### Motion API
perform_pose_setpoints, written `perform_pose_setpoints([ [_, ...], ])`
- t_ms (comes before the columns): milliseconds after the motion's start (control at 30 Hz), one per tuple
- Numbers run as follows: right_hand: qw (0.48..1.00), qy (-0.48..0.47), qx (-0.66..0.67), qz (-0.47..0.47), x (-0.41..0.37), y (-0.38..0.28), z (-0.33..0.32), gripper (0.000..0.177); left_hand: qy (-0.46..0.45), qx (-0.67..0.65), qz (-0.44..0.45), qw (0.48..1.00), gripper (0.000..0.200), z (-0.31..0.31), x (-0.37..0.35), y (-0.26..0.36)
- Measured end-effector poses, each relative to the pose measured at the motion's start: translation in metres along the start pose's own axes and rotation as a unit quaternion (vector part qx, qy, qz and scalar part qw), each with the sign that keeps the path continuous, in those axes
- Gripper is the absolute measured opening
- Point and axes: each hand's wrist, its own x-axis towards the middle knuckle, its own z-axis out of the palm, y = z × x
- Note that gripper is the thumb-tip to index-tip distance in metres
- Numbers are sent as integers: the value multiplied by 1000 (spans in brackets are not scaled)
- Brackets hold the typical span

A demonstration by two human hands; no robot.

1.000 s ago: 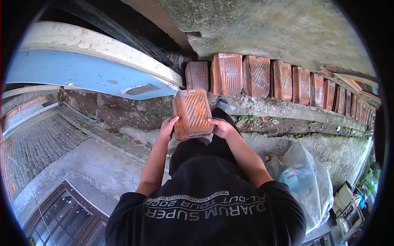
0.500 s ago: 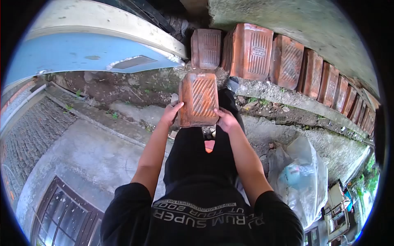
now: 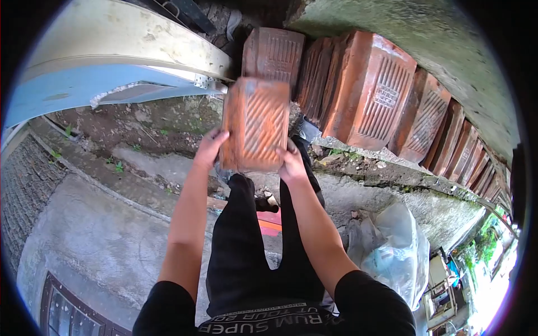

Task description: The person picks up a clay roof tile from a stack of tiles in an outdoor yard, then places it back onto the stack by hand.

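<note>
Between my two hands I hold an orange-red clay roof tile (image 3: pixel 258 124) with slanted grooves on its face. My left hand (image 3: pixel 210 147) grips its lower left edge, and my right hand (image 3: pixel 291 161) is closed on its lower right edge. The tile's top overlaps a darker roof tile (image 3: pixel 274 53) that leans upright behind it. To the right of that stands a row of roof tiles (image 3: pixel 384 92) on edge, packed against the wall.
A concrete wall (image 3: pixel 448 50) runs behind the row. On the left is a blue panel with a cream frame (image 3: pixel 129 42). A clear plastic bag (image 3: pixel 398 252) lies on the ground to my right. Soil and rubble (image 3: pixel 151 120) fill the strip ahead of my feet.
The held tile has moved up and left in view, closer to the leaning dark tile. My view has shifted, and the tile row appears larger and lower at the right.
</note>
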Motion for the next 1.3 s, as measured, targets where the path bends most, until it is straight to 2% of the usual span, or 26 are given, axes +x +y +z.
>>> perform_pose_setpoints([
  [67, 999, -7, -1, -31, 32, -14, 13, 51, 10, 16, 7, 1000, 50, 11, 30, 25],
  [100, 999, -23, -19, -35, 48, -18, 9, 67, 19, 38, 16, 999, 54, 13, 45, 35],
  [133, 998, -33, -12, -54, 56, -27, 21, 66, 20, 38, 11, 999, 54, 14, 60, 41],
  [200, 996, -27, -25, -84, 80, -31, 17, 65, 36, 79, 58, 995, 61, 18, 87, 54],
  [233, 996, -25, -26, -81, 85, -36, 22, 65, 37, 77, 55, 995, 61, 20, 94, 59],
  [300, 993, 16, -17, -116, 93, -50, 42, 59, 41, 172, 37, 984, 60, 26, 101, 72],
  [400, 990, 17, -21, -135, 108, -48, 45, 64, 32, 202, -25, 979, 62, 35, 100, 85],
  [467, 989, 7, -42, -142, 110, -48, 51, 66, 31, 162, -11, 986, 63, 40, 95, 85],
  [533, 992, 13, 0, -122, 116, -51, 54, 67, 59, 90, 30, 994, 64, 46, 93, 82],
  [667, 990, 64, 54, -115, 125, -50, 53, 69, 63, 82, 75, 992, 64, 59, 103, 76],
  [733, 982, 43, 146, -112, 130, -50, 56, 63, 103, 40, 111, 988, 49, 69, 112, 74],
  [867, 965, 3, 241, -104, 126, -49, 63, 59, 156, 79, 107, 979, 49, 75, 121, 67],
  [933, 967, 157, 175, -94, 127, -38, 68, 65, 156, 141, 154, 965, 48, 72, 134, 52],
  [967, 967, 161, 173, -93, 124, -31, 73, 65, 156, 139, 150, 966, 48, 75, 130, 49],
  [1033, 946, 286, 150, -23, 126, -20, 82, 71, 181, 238, 197, 934, 46, 79, 129, 46],
  [1067, 945, 289, 150, -23, 125, -20, 83, 71, 180, 239, 195, 934, 46, 78, 133, 40],
  [1133, 950, 252, 183, -2, 125, -20, 85, 75, 228, 366, 309, 848, 44, 76, 139, 35],
  [1167, 950, 253, 184, -2, 126, -21, 84, 75, 226, 367, 308, 848, 44, 76, 141, 35],
  [1233, 968, 185, 168, -4, 123, -28, 81, 76, 224, 421, 292, 829, 43, 76, 141, 35],
  [1300, 956, 210, 202, 6, 123, -36, 82, 78, 211, 418, 282, 837, 47, 78, 138, 38],
])
